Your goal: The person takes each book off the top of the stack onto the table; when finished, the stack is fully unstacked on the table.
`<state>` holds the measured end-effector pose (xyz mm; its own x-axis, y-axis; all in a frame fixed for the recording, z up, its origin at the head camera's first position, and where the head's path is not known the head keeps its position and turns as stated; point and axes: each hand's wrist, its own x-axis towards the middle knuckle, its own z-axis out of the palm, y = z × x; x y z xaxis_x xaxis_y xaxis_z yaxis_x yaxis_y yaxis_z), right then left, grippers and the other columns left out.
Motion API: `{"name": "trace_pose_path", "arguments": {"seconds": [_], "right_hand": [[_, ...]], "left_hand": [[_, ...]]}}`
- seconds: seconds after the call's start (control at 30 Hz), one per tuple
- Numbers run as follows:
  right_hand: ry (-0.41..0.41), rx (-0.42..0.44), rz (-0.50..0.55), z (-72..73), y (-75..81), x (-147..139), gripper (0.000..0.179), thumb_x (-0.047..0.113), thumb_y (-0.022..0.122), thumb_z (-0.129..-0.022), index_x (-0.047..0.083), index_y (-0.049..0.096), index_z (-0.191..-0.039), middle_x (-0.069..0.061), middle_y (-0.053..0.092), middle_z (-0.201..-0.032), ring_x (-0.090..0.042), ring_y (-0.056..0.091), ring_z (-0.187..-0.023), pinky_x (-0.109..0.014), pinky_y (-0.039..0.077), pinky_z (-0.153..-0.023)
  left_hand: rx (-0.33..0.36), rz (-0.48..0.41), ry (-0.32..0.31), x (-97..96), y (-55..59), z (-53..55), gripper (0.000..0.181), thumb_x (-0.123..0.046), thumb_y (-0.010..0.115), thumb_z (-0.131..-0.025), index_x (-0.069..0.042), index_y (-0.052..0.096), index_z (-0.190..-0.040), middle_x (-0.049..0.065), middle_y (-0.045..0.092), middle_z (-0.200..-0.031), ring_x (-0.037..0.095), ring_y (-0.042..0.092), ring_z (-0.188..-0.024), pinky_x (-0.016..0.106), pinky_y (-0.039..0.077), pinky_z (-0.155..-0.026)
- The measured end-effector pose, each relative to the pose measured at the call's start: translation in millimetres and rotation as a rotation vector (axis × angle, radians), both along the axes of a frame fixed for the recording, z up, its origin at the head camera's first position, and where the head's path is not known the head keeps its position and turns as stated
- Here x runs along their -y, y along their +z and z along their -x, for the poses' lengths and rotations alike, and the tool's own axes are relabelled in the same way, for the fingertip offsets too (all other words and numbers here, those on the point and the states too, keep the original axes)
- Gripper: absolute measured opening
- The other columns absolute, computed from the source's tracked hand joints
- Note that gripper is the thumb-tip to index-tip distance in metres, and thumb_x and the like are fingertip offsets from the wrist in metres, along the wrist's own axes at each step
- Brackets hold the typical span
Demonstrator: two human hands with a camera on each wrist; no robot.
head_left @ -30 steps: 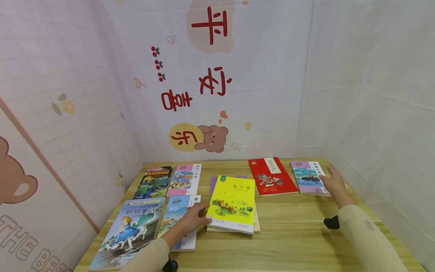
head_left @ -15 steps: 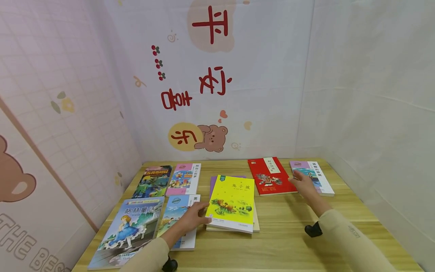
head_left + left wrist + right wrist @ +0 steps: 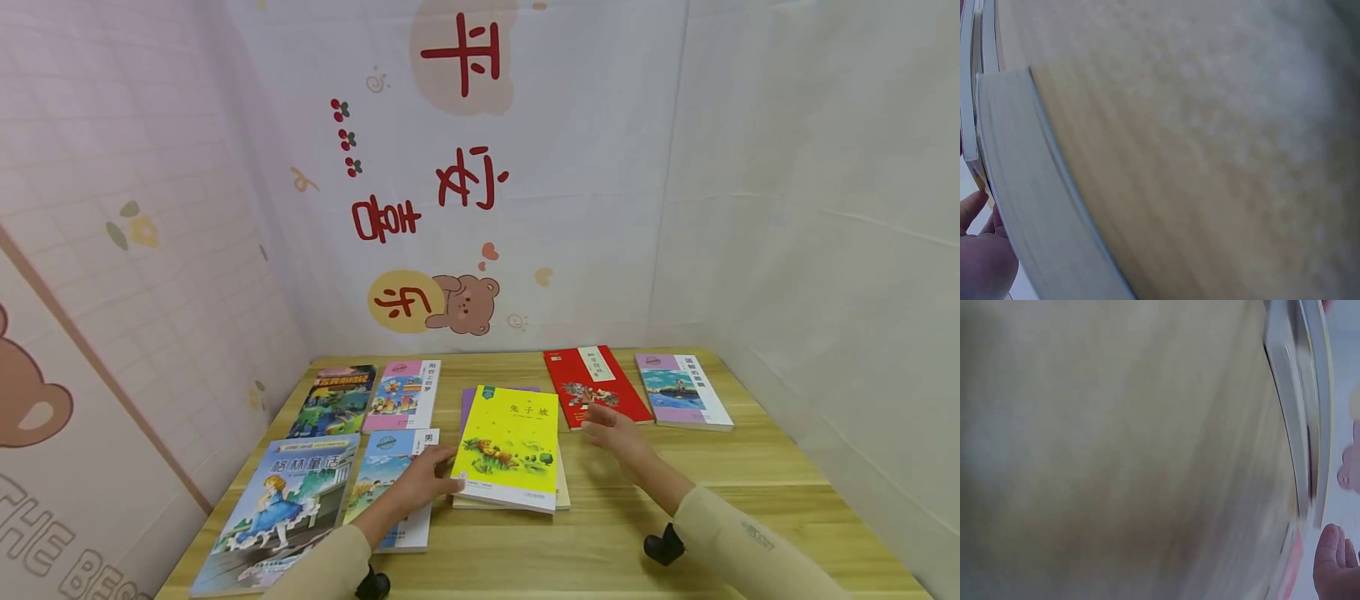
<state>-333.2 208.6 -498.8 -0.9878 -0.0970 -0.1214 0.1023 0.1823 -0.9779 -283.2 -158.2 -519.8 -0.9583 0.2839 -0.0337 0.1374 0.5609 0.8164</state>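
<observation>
A yellow book (image 3: 513,433) with an animal on its cover lies slightly askew on a stack. Beneath it show a purple book (image 3: 467,404) and a cream-coloured edge (image 3: 563,492). My left hand (image 3: 416,487) is at the yellow book's left edge, thumb and fingers touching near the lower corner; its fingertips are partly hidden in the left wrist view. To the stack's right, my right hand (image 3: 626,446) hovers with relaxed fingers, holding nothing, just in front of the red book (image 3: 596,387). In the right wrist view its fingers (image 3: 1330,540) are apart from the stacked books (image 3: 1304,419).
At the far right lies a lilac-and-white book (image 3: 682,392). On the left are a dark green book (image 3: 332,402), a pink-and-white book (image 3: 401,396), a blue book (image 3: 375,479) and a large fairy-tale book (image 3: 277,508). Fabric walls (image 3: 600,167) enclose the wooden table (image 3: 600,542).
My right hand has left the lilac-and-white book and moved left past the red book toward the stack. The lilac-and-white book now lies uncovered. My left hand stays at the yellow book.
</observation>
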Motion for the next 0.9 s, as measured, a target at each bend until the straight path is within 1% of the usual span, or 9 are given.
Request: {"name": "trace_pose_path", "arguments": {"seconds": [0.1, 0.17, 0.23, 0.37, 0.53, 0.73, 0.8, 0.9], "right_hand": [[0.008, 0.005, -0.003, -9.8, -4.5, 11, 0.06, 0.015, 0.06, -0.098, -0.004, 0.036, -0.15, -0.026, 0.043, -0.146, -0.04, 0.046, -0.129, -0.049, 0.044, -0.103], [0.01, 0.007, -0.023, -15.4, -7.7, 17, 0.058, 0.013, 0.061, -0.097, -0.005, 0.039, -0.148, -0.026, 0.047, -0.143, -0.039, 0.049, -0.126, -0.048, 0.047, -0.1], [0.008, 0.007, -0.041, -20.0, -11.2, 21, 0.056, 0.011, 0.062, -0.095, -0.005, 0.042, -0.146, -0.025, 0.052, -0.138, -0.037, 0.053, -0.122, -0.047, 0.05, -0.097], [0.014, 0.002, -0.07, -26.9, -16.7, 28, 0.055, 0.007, 0.064, -0.093, -0.007, 0.045, -0.143, -0.023, 0.056, -0.133, -0.032, 0.058, -0.114, -0.044, 0.054, -0.091], [0.028, 0.007, -0.056, -30.6, -23.4, 32, 0.056, 0.008, 0.066, -0.093, -0.007, 0.045, -0.142, -0.023, 0.057, -0.131, -0.029, 0.059, -0.109, -0.042, 0.055, -0.088], [0.017, 0.034, -0.054, -32.8, -28.1, 35, 0.06, 0.013, 0.069, -0.092, -0.003, 0.045, -0.145, -0.019, 0.058, -0.13, -0.027, 0.06, -0.108, -0.041, 0.055, -0.088], [0.016, 0.033, -0.054, -32.6, -28.8, 35, 0.06, 0.013, 0.069, -0.093, -0.003, 0.045, -0.145, -0.02, 0.058, -0.13, -0.027, 0.06, -0.108, -0.041, 0.055, -0.088], [0.013, 0.037, -0.056, -32.2, -29.2, 35, 0.061, 0.013, 0.07, -0.092, -0.003, 0.044, -0.145, -0.02, 0.059, -0.129, -0.027, 0.061, -0.108, -0.041, 0.056, -0.087]], "left_hand": [[-0.001, -0.011, -0.005, 0.6, 0.6, -0.5, 0.064, -0.026, 0.076, -0.09, -0.004, 0.051, -0.144, 0.022, 0.04, -0.147, 0.045, 0.038, -0.133, 0.061, 0.035, -0.105], [-0.005, -0.017, -0.012, 1.0, 0.6, -0.6, 0.064, -0.026, 0.076, -0.09, -0.003, 0.051, -0.144, 0.023, 0.038, -0.148, 0.047, 0.035, -0.135, 0.062, 0.033, -0.105], [-0.004, -0.02, -0.014, 1.0, 0.8, -0.8, 0.065, -0.026, 0.076, -0.09, -0.002, 0.05, -0.144, 0.023, 0.038, -0.148, 0.047, 0.035, -0.136, 0.062, 0.033, -0.106], [-0.002, -0.012, -0.01, 1.0, 0.4, -0.6, 0.064, -0.027, 0.076, -0.089, -0.003, 0.051, -0.144, 0.023, 0.037, -0.149, 0.046, 0.034, -0.137, 0.062, 0.032, -0.107], [0.0, -0.006, -0.005, 1.2, 0.1, -0.5, 0.063, -0.027, 0.076, -0.089, -0.003, 0.052, -0.143, 0.023, 0.038, -0.148, 0.046, 0.034, -0.137, 0.062, 0.032, -0.107], [0.008, -0.048, -0.025, 1.8, 1.9, -2.3, 0.061, -0.027, 0.072, -0.093, -0.001, 0.051, -0.144, 0.024, 0.038, -0.148, 0.047, 0.035, -0.136, 0.062, 0.033, -0.106], [0.005, -0.06, -0.032, 2.1, 2.0, -2.7, 0.056, -0.023, 0.068, -0.096, 0.001, 0.049, -0.144, 0.024, 0.038, -0.147, 0.047, 0.036, -0.134, 0.062, 0.034, -0.105], [0.001, -0.063, -0.039, 2.2, 2.0, -3.5, 0.048, -0.012, 0.059, -0.099, 0.002, 0.05, -0.143, 0.024, 0.038, -0.148, 0.046, 0.039, -0.131, 0.059, 0.039, -0.101]]}}
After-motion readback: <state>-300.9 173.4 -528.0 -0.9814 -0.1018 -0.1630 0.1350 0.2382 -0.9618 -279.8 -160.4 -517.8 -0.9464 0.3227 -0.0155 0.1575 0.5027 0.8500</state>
